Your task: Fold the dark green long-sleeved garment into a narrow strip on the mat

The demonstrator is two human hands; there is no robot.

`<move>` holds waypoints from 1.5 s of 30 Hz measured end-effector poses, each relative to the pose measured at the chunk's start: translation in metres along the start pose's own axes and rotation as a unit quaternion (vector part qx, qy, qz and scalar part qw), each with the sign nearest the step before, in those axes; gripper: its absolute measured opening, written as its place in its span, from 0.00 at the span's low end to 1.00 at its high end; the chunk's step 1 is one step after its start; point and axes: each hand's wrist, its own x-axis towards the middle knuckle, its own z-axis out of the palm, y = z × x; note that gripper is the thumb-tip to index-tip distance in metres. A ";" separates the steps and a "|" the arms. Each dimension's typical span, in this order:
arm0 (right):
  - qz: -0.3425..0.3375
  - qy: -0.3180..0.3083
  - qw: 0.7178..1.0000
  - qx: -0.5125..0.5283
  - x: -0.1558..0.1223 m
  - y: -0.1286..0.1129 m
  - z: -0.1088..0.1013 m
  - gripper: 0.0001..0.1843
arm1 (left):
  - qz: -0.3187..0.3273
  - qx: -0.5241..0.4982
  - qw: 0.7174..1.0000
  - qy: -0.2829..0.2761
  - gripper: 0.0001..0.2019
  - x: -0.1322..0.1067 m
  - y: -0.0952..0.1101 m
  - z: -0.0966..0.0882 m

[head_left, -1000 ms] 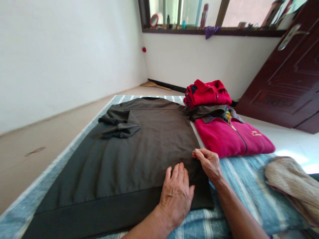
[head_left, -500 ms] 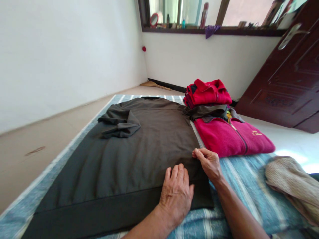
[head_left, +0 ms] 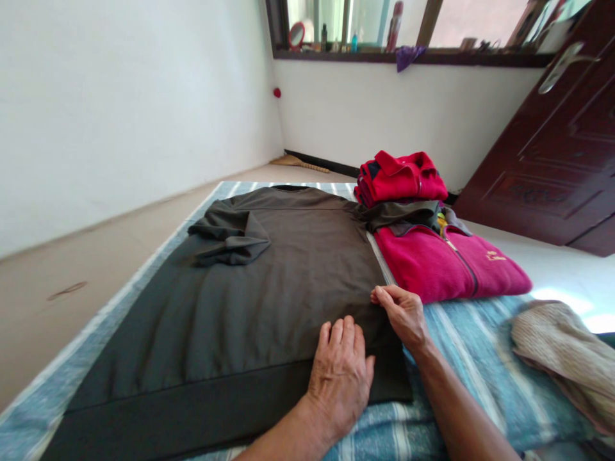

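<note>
While the left hand [head_left: 340,378] lies flat and open on a dark olive long-sleeved sweatshirt [head_left: 250,307], its fingers slightly spread and gripping nothing, the right hand [head_left: 402,317] has its thumb and fingers closed together, pinching the sweatshirt's side edge. The sweatshirt lies spread on a blue-and-white striped mat [head_left: 485,384], with its wide hem band nearest the person. One sleeve [head_left: 230,237] is doubled back onto the body, and the other sleeve [head_left: 398,214] stretches over a magenta zip-front fleece jacket [head_left: 446,272]. Just beyond the fleece sits a folded red collared garment [head_left: 401,179], and a crumpled beige knitted cloth [head_left: 562,362] lies to the right. That makes two hands and four pieces of clothing or cloth in all: one sweatshirt, one fleece, one beige cloth and one red bundle, whose layers cannot be counted from here. The main risk lies at the far sleeve: a hard tug at the pinched edge could drag it across the fleece and shift the red garment resting close by. Any quick movement could also make the doubled sleeve slip, while uneven pressure from the flat hand could push creases into the smooth body.
</note>
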 end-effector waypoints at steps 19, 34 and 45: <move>-0.008 -0.002 1.000 -0.012 0.001 0.004 0.000 0.19 | 0.028 -0.009 1.000 0.003 0.23 -0.001 -0.004 0.006; -0.012 -0.005 1.000 -0.028 0.000 0.000 0.000 0.20 | 0.028 -0.020 0.999 -0.037 0.24 0.002 -0.007 -0.002; -0.010 -0.006 1.000 -0.027 0.000 0.001 0.000 0.19 | 0.033 -0.007 0.998 -0.044 0.25 0.000 -0.006 0.003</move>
